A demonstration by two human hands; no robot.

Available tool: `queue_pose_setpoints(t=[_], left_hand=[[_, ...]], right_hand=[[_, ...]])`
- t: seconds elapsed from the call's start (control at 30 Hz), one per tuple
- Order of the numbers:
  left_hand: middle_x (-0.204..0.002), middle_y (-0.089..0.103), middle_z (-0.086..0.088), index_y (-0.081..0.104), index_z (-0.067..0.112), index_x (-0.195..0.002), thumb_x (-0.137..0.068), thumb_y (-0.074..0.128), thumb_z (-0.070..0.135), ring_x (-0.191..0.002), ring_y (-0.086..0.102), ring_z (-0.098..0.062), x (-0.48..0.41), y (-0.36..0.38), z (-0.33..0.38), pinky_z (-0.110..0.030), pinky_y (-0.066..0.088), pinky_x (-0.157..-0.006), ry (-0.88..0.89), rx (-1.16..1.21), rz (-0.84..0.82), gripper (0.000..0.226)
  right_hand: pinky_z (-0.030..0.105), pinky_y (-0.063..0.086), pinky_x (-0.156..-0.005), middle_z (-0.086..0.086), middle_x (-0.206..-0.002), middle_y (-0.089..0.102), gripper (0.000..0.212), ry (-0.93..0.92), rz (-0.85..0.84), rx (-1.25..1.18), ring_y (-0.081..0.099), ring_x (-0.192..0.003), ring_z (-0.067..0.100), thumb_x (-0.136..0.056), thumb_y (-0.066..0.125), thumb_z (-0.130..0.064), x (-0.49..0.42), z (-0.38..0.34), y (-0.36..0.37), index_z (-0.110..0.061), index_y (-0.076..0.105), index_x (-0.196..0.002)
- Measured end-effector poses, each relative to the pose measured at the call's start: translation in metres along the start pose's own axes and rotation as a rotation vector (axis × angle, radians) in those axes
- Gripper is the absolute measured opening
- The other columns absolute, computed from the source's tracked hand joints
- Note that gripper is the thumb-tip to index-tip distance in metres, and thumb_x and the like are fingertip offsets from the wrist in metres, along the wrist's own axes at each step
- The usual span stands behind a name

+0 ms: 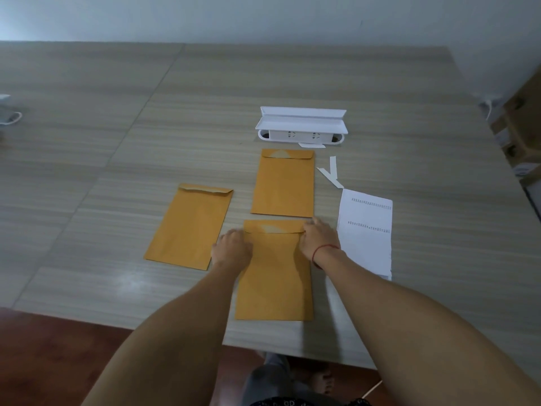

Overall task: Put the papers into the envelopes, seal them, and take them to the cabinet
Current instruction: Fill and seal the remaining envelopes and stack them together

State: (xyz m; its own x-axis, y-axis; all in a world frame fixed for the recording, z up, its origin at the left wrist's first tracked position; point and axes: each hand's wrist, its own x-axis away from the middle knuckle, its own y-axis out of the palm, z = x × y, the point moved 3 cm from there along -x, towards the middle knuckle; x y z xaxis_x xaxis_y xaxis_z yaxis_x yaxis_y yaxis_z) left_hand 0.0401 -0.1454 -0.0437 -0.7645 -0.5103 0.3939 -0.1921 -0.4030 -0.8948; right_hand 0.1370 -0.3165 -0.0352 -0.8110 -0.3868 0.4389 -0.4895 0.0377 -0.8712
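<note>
— Hands, go: where are they?

— My left hand [232, 246] sits on the left end of the nearest envelope's [273, 276] flap, and my right hand [317, 240] on the right end. The fingers of both are bent down onto the paper. Pinching the edge or only pressing it, I cannot tell.

— And the flap itself?

— It is folded down between my two hands. The envelope lies flat on the surface [117, 127], its bottom edge towards me. A red cord [323, 250] circles my right wrist.

— Further out?

— Straight beyond my hands a second envelope [283, 186] lies flat with its flap down. Out past my left hand is a third envelope [190, 227], slanted, with a rumpled flap. Just outside my right hand lies a printed sheet [366, 230]. Beyond that sheet two white strips [330, 172] meet in a Y. Farthest off is a white socket box [301, 127], its lid raised.
</note>
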Motion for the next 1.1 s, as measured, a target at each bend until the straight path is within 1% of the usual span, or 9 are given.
queue_pose_setpoints(t=[0.13,0.3,0.37,0.53,0.6,0.7,0.8,0.9,1.1], left_hand=[[-0.123,0.05,-0.012,0.048,0.006,-0.119,-0.085,0.065,0.043,-0.111,0.054,-0.029,0.007,-0.003,0.007,-0.038,0.05,-0.089,-0.185,0.21,-0.018,0.053],[-0.123,0.052,-0.009,0.042,0.01,-0.125,-0.058,0.089,0.036,-0.117,0.053,-0.028,0.009,0.006,0.006,-0.038,0.05,-0.092,-0.395,0.515,-0.048,0.086],[-0.119,0.057,-0.007,0.049,0.009,-0.12,-0.053,0.092,0.034,-0.112,0.056,-0.027,0.009,0.009,0.006,-0.037,0.053,-0.09,-0.4,0.557,-0.036,0.084],[-0.111,0.059,-0.008,0.049,0.011,-0.112,-0.063,0.088,0.029,-0.102,0.059,-0.027,0.012,-0.002,0.014,-0.042,0.054,-0.085,-0.316,0.654,0.004,0.065],[-0.108,0.055,-0.004,0.047,0.012,-0.116,-0.067,0.086,0.028,-0.105,0.057,-0.026,0.008,-0.016,0.02,-0.039,0.052,-0.086,-0.264,0.67,0.052,0.065],[-0.101,0.047,0.001,0.046,0.009,-0.122,-0.072,0.083,0.025,-0.106,0.053,-0.024,0.0,-0.038,0.032,-0.031,0.044,-0.08,-0.187,0.679,0.097,0.064],[-0.107,0.052,0.0,0.046,0.01,-0.124,-0.07,0.084,0.03,-0.106,0.054,-0.023,-0.015,-0.053,0.044,-0.031,0.044,-0.08,-0.137,0.671,0.102,0.068],[-0.124,0.057,-0.006,0.045,0.012,-0.131,-0.066,0.086,0.035,-0.115,0.055,-0.026,-0.035,-0.064,0.054,-0.036,0.049,-0.089,-0.105,0.642,0.111,0.08],[-0.125,0.056,-0.006,0.043,0.013,-0.131,-0.07,0.083,0.034,-0.114,0.055,-0.026,-0.083,-0.08,0.075,-0.035,0.047,-0.087,-0.057,0.635,0.034,0.075]], right_hand=[[0.036,0.05,-0.09,0.013,-0.126,0.054,0.033,0.253,0.026,-0.399,0.058,-0.113,0.031,-0.091,0.051,-0.013,0.004,-0.009,0.005,-0.007,0.052,-0.124],[0.039,0.051,-0.094,0.013,-0.133,0.053,0.072,0.464,-0.075,-0.674,0.055,-0.121,0.033,-0.072,0.082,-0.026,0.009,-0.008,0.01,-0.008,0.044,-0.131],[0.039,0.052,-0.096,0.013,-0.132,0.056,0.075,0.465,-0.109,-0.705,0.056,-0.121,0.031,-0.069,0.086,-0.028,0.01,-0.006,0.009,-0.006,0.047,-0.13],[0.034,0.048,-0.093,0.007,-0.121,0.058,0.046,0.352,-0.091,-0.819,0.057,-0.112,0.027,-0.075,0.08,-0.022,0.013,-0.008,0.002,-0.015,0.056,-0.114],[0.031,0.046,-0.09,0.006,-0.13,0.055,0.058,0.329,-0.052,-0.886,0.055,-0.116,0.026,-0.078,0.076,-0.022,0.009,-0.01,-0.008,-0.014,0.05,-0.129],[0.037,0.045,-0.096,0.006,-0.141,0.049,0.073,0.343,0.011,-0.933,0.051,-0.122,0.026,-0.081,0.067,-0.042,0.001,-0.014,-0.027,-0.014,0.04,-0.143],[0.036,0.048,-0.078,0.009,-0.114,0.064,0.069,0.431,0.146,-0.919,0.061,-0.103,0.029,-0.079,0.054,-0.065,-0.013,-0.015,-0.048,-0.01,0.059,-0.121],[0.033,0.047,-0.073,0.008,-0.1,0.067,0.054,0.477,0.206,-0.914,0.063,-0.09,0.028,-0.088,0.048,-0.055,-0.034,-0.012,-0.064,-0.008,0.065,-0.109],[0.035,0.047,-0.082,0.01,-0.118,0.066,0.038,0.537,0.258,-0.911,0.063,-0.105,0.031,-0.097,0.042,-0.034,-0.079,-0.008,-0.084,-0.012,0.063,-0.12]])
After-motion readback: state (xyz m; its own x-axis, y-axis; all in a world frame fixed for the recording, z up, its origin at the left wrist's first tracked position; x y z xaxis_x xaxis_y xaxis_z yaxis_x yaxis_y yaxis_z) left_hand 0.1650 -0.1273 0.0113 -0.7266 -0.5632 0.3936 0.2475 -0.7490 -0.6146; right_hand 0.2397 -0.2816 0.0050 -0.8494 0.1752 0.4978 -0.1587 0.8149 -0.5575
